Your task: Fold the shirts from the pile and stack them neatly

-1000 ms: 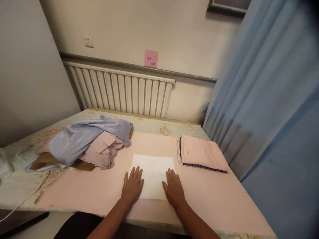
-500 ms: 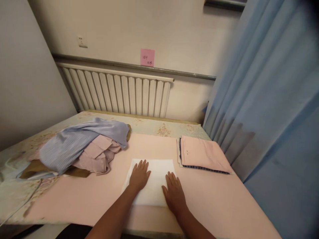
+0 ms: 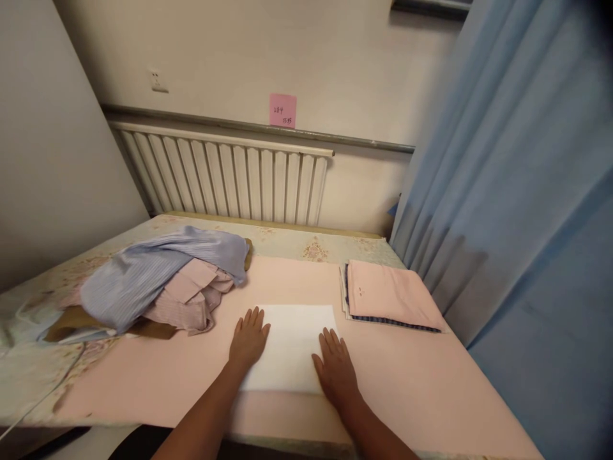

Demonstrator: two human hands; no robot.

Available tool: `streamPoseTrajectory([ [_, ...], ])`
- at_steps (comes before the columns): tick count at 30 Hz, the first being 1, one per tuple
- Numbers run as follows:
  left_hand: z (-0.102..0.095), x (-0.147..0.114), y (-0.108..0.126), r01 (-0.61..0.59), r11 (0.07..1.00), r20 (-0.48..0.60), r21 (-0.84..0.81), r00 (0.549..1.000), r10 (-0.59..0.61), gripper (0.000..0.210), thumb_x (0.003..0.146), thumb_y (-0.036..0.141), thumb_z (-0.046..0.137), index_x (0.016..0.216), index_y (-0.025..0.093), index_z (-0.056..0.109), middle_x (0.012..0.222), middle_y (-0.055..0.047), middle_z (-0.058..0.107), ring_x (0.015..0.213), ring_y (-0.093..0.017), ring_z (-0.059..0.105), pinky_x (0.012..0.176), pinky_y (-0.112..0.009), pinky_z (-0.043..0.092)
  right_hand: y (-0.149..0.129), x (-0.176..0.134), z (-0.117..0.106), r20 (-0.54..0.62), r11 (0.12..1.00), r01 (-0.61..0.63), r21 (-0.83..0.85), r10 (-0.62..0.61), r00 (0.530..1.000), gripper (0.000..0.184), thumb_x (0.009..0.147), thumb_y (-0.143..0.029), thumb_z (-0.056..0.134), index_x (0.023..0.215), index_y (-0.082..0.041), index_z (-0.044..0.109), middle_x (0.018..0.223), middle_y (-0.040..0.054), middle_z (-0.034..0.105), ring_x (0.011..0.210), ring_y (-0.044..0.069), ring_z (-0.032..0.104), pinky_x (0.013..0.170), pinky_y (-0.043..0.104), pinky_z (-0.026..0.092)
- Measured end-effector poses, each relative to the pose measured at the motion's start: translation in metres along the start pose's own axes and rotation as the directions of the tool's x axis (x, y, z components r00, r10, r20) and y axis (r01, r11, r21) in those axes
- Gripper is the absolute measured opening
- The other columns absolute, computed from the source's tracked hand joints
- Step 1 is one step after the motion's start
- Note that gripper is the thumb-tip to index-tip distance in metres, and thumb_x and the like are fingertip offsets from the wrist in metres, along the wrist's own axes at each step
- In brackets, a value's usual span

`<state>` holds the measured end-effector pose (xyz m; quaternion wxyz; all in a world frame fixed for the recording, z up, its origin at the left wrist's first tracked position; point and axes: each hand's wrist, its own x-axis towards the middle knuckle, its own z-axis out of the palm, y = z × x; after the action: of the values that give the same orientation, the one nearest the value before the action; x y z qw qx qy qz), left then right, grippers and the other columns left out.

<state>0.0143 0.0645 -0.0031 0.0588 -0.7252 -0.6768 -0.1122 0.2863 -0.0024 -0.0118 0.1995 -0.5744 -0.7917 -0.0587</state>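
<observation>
A folded white cloth (image 3: 292,348) lies flat on a pink sheet (image 3: 412,390) in front of me. My left hand (image 3: 249,338) rests palm down on its left edge, fingers stretched out. Over the right edge of the cloth lies my right hand (image 3: 334,364), also flat with its fingers spread a little. Neither hand grips anything. The parts of the cloth beneath both palms are hidden.
A loose heap of clothes, with a light blue ribbed garment (image 3: 143,268) over a pale pink one (image 3: 191,300), lies at the left. Folded pink cloth (image 3: 393,294) tops a stack at the right. A blue curtain (image 3: 507,211) hangs beside the bed; a radiator (image 3: 230,176) stands behind.
My left hand has slid left across the white cloth to its left edge. The right hand has stayed nearly in place.
</observation>
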Motion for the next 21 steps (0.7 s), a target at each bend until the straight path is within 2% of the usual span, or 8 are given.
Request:
streamPoseTrajectory([
  [5, -0.008, -0.026, -0.005, 0.007, 1.000, 0.029, 0.004, 1.000, -0.007, 0.054, 0.094, 0.040, 0.028, 0.141, 0.015, 0.040, 0.149, -0.010, 0.038, 0.139, -0.026, 0.030, 0.110, -0.046, 0.025, -0.001, -0.001, 0.000, -0.004, 1.000, -0.004, -0.009, 0.004, 1.000, 0.049, 0.096, -0.039, 0.038, 0.137, -0.013, 0.045, 0.148, 0.0121, 0.036, 0.139, 0.028, 0.026, 0.113, 0.048, 0.022],
  [8, -0.020, -0.039, 0.001, 0.081, 0.996, 0.052, 0.025, 0.995, -0.082, 0.052, 0.093, 0.038, 0.031, 0.139, 0.016, 0.044, 0.147, -0.012, 0.041, 0.138, -0.030, 0.031, 0.108, -0.053, 0.025, -0.002, -0.002, 0.000, -0.012, 1.000, -0.007, -0.007, 0.007, 1.000, 0.049, 0.096, -0.038, 0.038, 0.137, -0.013, 0.045, 0.147, 0.0123, 0.037, 0.139, 0.028, 0.027, 0.113, 0.048, 0.022],
  [10, -0.028, -0.046, 0.013, 0.102, 0.993, 0.008, 0.057, 0.995, -0.103, 0.050, 0.092, 0.037, 0.034, 0.135, 0.016, 0.048, 0.145, -0.014, 0.043, 0.138, -0.034, 0.028, 0.108, -0.059, 0.020, -0.002, -0.002, 0.000, -0.014, 1.000, -0.010, -0.007, 0.010, 1.000, 0.049, 0.096, -0.038, 0.038, 0.137, -0.013, 0.046, 0.147, 0.0123, 0.037, 0.139, 0.028, 0.027, 0.113, 0.048, 0.022],
  [11, -0.032, -0.049, 0.021, 0.079, 0.995, -0.030, 0.068, 0.997, -0.077, 0.050, 0.092, 0.037, 0.035, 0.134, 0.015, 0.050, 0.145, -0.015, 0.043, 0.139, -0.034, 0.026, 0.109, -0.061, 0.017, -0.002, -0.002, 0.001, -0.014, 1.000, -0.009, -0.009, 0.009, 1.000, 0.049, 0.096, -0.038, 0.038, 0.137, -0.013, 0.046, 0.147, 0.0122, 0.037, 0.139, 0.028, 0.027, 0.113, 0.047, 0.022],
  [13, -0.035, -0.054, 0.041, -0.040, 0.998, -0.079, 0.054, 0.996, 0.044, 0.049, 0.092, 0.036, 0.037, 0.135, 0.016, 0.049, 0.147, -0.012, 0.040, 0.141, -0.032, 0.023, 0.111, -0.058, 0.015, -0.002, -0.002, 0.001, -0.016, 1.000, -0.008, -0.014, 0.007, 1.000, 0.049, 0.096, -0.038, 0.038, 0.137, -0.013, 0.046, 0.147, 0.0123, 0.037, 0.139, 0.028, 0.027, 0.113, 0.047, 0.022],
  [16, -0.027, -0.061, 0.065, -0.183, 0.983, -0.081, -0.012, 0.980, 0.182, 0.049, 0.092, 0.034, 0.039, 0.138, 0.019, 0.045, 0.149, -0.009, 0.039, 0.140, -0.029, 0.027, 0.112, -0.052, 0.022, -0.002, -0.002, -0.001, -0.025, 1.000, -0.001, -0.018, 0.000, 1.000, 0.049, 0.096, -0.038, 0.038, 0.137, -0.013, 0.045, 0.147, 0.0122, 0.038, 0.139, 0.027, 0.027, 0.113, 0.047, 0.021],
  [18, -0.019, -0.065, 0.071, -0.220, 0.975, -0.074, -0.032, 0.973, 0.217, 0.048, 0.093, 0.034, 0.037, 0.138, 0.019, 0.045, 0.147, -0.008, 0.041, 0.138, -0.028, 0.031, 0.111, -0.051, 0.026, -0.003, -0.002, -0.003, -0.030, 1.000, -0.009, -0.013, 0.008, 1.000, 0.048, 0.096, -0.038, 0.038, 0.136, -0.013, 0.046, 0.147, 0.0116, 0.038, 0.139, 0.027, 0.027, 0.113, 0.047, 0.021],
  [21, -0.010, -0.067, 0.064, -0.252, 0.967, -0.092, -0.031, 0.964, 0.248, 0.049, 0.095, 0.037, 0.033, 0.140, 0.020, 0.043, 0.147, -0.007, 0.042, 0.138, -0.027, 0.031, 0.110, -0.050, 0.028, -0.005, -0.002, -0.005, -0.034, 1.000, -0.029, -0.006, 0.029, 0.999, 0.048, 0.096, -0.040, 0.037, 0.136, -0.014, 0.047, 0.147, 0.0105, 0.039, 0.139, 0.027, 0.027, 0.113, 0.046, 0.021],
])
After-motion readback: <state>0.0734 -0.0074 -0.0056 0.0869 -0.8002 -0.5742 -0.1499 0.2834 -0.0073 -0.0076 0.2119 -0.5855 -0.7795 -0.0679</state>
